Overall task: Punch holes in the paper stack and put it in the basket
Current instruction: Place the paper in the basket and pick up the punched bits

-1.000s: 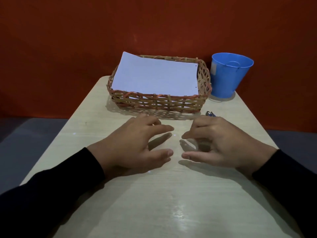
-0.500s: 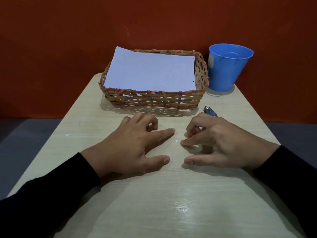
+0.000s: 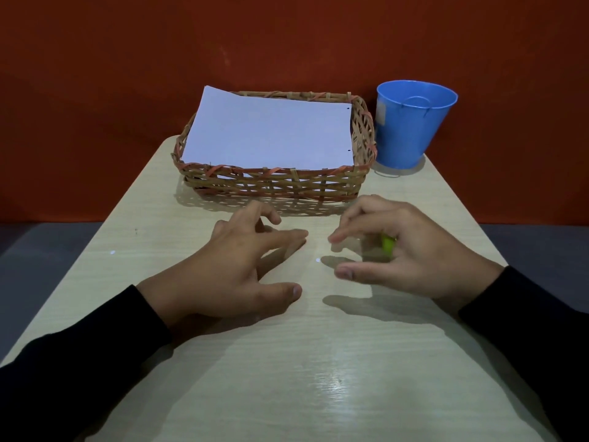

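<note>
The white paper stack (image 3: 267, 132) lies in the woven basket (image 3: 274, 183) at the far middle of the table, with two punched holes along its right edge. My left hand (image 3: 236, 275) rests on the table in front of the basket, fingers spread and holding nothing. My right hand (image 3: 395, 247) hovers just above the table, fingers curled. A yellow-green piece of the hole punch (image 3: 388, 244) shows between its fingers; the hand hides the rest. Whether the fingers grip it is unclear.
A blue bucket (image 3: 411, 129) stands right of the basket against the red wall. Small white paper dots (image 3: 317, 260) lie on the light wooden table (image 3: 318, 378), one between my hands and one at the left. The table edges drop to a grey floor.
My right hand has risen and shifted forward, covering the punch's blue end that showed behind it; a yellow-green part now shows under it. My left hand has barely moved.
</note>
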The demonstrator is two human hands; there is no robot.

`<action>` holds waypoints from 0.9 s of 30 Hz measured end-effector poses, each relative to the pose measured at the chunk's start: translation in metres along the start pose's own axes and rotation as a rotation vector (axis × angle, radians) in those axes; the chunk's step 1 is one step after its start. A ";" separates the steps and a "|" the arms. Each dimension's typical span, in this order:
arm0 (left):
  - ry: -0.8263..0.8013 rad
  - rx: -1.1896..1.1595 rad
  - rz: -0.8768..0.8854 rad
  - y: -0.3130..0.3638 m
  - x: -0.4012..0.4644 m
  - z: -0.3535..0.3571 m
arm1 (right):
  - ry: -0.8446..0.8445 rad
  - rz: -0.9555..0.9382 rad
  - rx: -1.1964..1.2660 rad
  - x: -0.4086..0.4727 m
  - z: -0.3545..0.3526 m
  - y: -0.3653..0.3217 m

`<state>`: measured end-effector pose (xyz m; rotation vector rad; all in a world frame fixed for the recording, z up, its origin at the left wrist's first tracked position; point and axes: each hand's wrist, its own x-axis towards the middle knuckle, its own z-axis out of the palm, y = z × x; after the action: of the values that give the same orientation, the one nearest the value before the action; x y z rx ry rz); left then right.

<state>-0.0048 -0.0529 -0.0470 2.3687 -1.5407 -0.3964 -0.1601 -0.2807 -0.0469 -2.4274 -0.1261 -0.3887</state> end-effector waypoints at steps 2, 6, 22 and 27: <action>0.026 -0.120 -0.023 -0.002 0.000 0.000 | 0.044 0.044 0.099 0.002 -0.003 0.002; 0.076 -0.311 0.006 0.001 0.001 0.001 | 0.053 0.115 0.235 0.003 -0.003 0.005; 0.333 -1.032 -0.083 0.072 0.079 -0.037 | 0.324 0.310 0.501 0.020 -0.052 0.017; 0.443 -1.003 -0.092 0.095 0.142 -0.065 | 0.593 0.351 0.207 0.047 -0.093 0.042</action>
<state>-0.0045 -0.2149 0.0388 1.5734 -0.7443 -0.4723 -0.1300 -0.3722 0.0102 -1.9853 0.4859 -0.8589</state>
